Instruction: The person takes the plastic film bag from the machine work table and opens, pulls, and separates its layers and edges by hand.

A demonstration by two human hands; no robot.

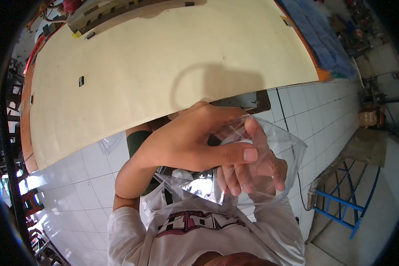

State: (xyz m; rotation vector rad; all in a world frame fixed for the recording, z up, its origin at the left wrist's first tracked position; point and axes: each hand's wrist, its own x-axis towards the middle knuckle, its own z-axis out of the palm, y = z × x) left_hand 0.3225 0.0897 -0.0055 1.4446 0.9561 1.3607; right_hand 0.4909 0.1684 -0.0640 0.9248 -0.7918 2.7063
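In front of my chest, a clear plastic bag (292, 148) hangs crumpled between my hands. My left hand (181, 137) reaches across from the left, its thumb lying over the plastic and its other fingers curled out of sight behind. On the right, my right hand (264, 166) shows through the film, its fingers bent and partly spread against it. Whether that hand is inside the bag or behind it, I cannot tell. A shiny bright patch (206, 186) gleams below my left thumb, through or on the plastic.
Beyond my hands stands a table with a cream cover (155, 66), small dark pieces (81, 81) on it. A long slotted bar (119, 15) lies at its far edge. Blue cloth (314, 31) covers the far right. A blue metal frame (341, 201) stands right on the white tiled floor (88, 173).
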